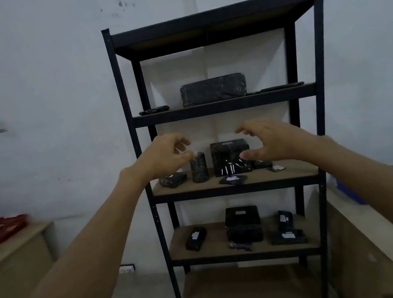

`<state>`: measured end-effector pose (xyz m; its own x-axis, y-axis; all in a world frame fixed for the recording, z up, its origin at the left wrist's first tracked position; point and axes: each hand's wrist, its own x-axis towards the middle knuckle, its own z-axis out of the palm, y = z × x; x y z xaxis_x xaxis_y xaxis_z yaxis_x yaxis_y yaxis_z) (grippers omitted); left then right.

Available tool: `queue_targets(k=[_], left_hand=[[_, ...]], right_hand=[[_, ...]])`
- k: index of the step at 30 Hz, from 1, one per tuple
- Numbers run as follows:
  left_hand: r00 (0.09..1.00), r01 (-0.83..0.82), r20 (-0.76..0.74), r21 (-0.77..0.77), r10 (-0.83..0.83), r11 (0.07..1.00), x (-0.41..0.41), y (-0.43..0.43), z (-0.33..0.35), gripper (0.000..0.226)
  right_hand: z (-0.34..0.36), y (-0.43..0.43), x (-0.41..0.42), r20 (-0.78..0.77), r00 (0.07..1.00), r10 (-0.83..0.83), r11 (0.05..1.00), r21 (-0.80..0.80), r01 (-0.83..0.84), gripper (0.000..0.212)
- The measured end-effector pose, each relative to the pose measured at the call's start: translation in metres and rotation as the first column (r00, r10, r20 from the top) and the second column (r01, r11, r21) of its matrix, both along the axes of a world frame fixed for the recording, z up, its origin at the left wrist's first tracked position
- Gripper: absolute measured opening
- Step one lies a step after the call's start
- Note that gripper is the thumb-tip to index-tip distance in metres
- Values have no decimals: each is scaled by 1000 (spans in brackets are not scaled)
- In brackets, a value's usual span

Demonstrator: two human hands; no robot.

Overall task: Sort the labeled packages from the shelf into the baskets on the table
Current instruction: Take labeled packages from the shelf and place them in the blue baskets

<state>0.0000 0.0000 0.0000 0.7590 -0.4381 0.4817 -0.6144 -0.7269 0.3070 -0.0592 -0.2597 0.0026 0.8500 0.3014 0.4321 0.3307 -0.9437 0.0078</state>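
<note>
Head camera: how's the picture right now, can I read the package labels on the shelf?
Head view: dim, soft; the black packages blend into the dark shelf frame. The left hand and right hand smear at the fingertips. The labels show as pale patches, unreadable. The uprights lean from the wide lens; the red basket at the left edge is blurred.

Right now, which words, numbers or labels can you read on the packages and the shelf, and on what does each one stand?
None can be read.
White labels on the lower big box, the flat package in front and the lower left package: too blurred to read.
Shelf frame: no text visible.
</note>
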Motion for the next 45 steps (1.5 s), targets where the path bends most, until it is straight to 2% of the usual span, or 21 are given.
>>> queue_targets(k=[9,13,18,23,26,30,36,39,41,45], left_hand=[[997,-59,57,15,58,998,126,39,-3,47],[997,-68,24,47,67,997,191,62,10,50],[998,-63,11,38,63,997,269,85,22,44],[999,-50,8,64,49,997,344,90,18,40],[994,-75,85,17,73,997,391,94,18,34],[954,-112,266,-103,136,988,440,95,15,29],[765,-179,596,-169,245,969,510,89,13,48],[752,-153,625,-143,209,978,536,88,11,44],[744,-122,642,-141,185,982,551,88,7,41],[677,-61,714,-192,182,980,575,85,-3,35]], right_hand=[[9,39,129,39,999,4,1000,-31,-3,62],[24,64,196,27,1000,9,999,-51,-7,63],[35,88,273,78,997,29,1000,-1,-29,62],[36,97,347,98,993,72,997,-35,-69,62],[42,101,397,136,985,106,994,-56,-99,62],[55,110,447,208,961,183,983,-35,-180,52],[86,124,523,249,955,162,978,87,-188,50],[96,138,558,240,970,40,977,192,-88,67],[99,147,579,184,981,-58,984,176,26,79],[102,166,610,61,983,-175,975,151,165,82]])
